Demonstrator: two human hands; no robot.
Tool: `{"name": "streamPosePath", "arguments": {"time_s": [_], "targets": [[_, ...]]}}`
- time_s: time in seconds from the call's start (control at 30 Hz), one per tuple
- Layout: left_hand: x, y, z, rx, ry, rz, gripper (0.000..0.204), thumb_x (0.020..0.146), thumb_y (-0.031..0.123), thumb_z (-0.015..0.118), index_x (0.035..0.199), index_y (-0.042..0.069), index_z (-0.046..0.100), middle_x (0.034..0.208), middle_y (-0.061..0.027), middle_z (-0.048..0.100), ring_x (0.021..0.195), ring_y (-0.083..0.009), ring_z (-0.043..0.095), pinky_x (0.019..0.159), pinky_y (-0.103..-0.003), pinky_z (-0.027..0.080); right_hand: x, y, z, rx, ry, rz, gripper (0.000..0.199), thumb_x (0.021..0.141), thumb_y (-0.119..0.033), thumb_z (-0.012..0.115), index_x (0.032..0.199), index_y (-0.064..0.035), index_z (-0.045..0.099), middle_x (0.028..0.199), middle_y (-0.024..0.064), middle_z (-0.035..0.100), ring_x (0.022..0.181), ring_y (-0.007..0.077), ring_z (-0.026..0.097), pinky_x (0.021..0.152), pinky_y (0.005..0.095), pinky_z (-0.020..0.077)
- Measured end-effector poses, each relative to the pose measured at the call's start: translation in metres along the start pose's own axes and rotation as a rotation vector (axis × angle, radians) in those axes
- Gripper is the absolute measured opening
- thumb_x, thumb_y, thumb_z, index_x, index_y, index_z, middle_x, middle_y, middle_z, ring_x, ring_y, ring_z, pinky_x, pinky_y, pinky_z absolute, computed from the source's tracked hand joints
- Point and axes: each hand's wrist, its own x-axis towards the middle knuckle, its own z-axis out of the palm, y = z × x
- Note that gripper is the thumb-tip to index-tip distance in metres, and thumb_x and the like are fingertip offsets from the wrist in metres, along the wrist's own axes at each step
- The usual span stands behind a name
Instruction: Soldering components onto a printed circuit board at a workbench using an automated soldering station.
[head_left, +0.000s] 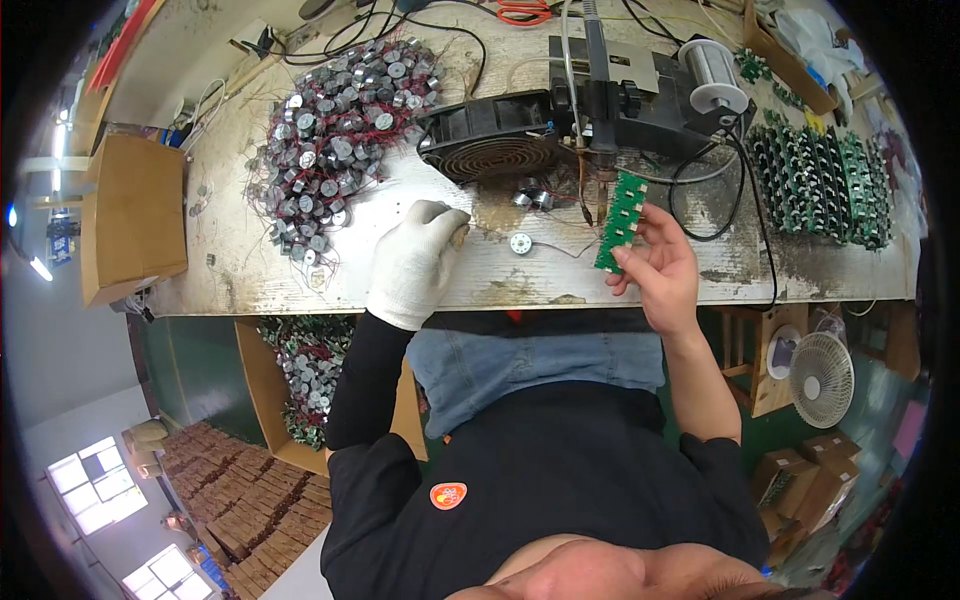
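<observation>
My right hand (pixel 662 268), bare, grips a narrow green circuit board (pixel 622 220) between thumb and fingers. The board stands nearly upright in front of the soldering machine (pixel 603 100), close to its tip. Just left of the board, a small round motor (pixel 521 243) lies on the table; its thin wire runs toward the board, but I cannot tell whether it is joined. My left hand (pixel 415 262), in a white glove, rests at the table's front edge with curled fingers. What those fingers hold, if anything, is hidden. A few more motors (pixel 532 195) sit beneath the black fan.
A large heap of round motors (pixel 340 135) with red wires covers the table's left. The black fan (pixel 490 138) stands at the middle back, a solder wire spool (pixel 712 75) right of it. Rows of circuit boards (pixel 820 185) stand far right. A cardboard box (pixel 135 215) sits at the left edge.
</observation>
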Motion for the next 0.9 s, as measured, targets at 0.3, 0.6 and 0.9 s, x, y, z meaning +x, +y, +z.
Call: {"name": "streamPosePath", "arguments": {"time_s": [0.3,0.6,0.9], "targets": [[-0.005,0.007,-0.002,-0.166,-0.111,0.041,0.023,0.082,0.008,0.063,0.104,0.003,0.063,0.098,-0.0137,0.063,0.083,-0.0327,0.064,0.071,-0.036,0.052,-0.001,0.001,-0.001,0.012,-0.009,-0.004,0.050,0.084,0.006,0.060,0.129,0.0035,0.039,0.111,0.0156,0.055,0.066,0.0153,0.064,0.050,0.0233,0.0507],[-0.010,0.005,0.001,0.051,-0.156,0.116,0.025,0.080,0.007,0.061,0.105,0.006,0.063,0.094,-0.0108,0.060,0.080,-0.0295,0.062,0.070,-0.037,0.051,-0.001,0.000,-0.001,0.002,-0.007,-0.012,0.051,0.084,0.006,0.060,0.130,0.0040,0.038,0.111,0.0157,0.055,0.066,0.0154,0.063,0.050,0.0230,0.0501],[-0.011,0.000,0.006,0.255,-0.203,0.125,0.023,0.080,0.008,0.061,0.102,0.008,0.064,0.094,-0.0079,0.061,0.078,-0.0275,0.063,0.066,-0.037,0.051,-0.001,0.002,-0.001,0.009,-0.012,-0.018,0.050,0.084,0.006,0.060,0.129,0.0038,0.038,0.111,0.0158,0.055,0.066,0.0149,0.063,0.050,0.0229,0.0502]]}}
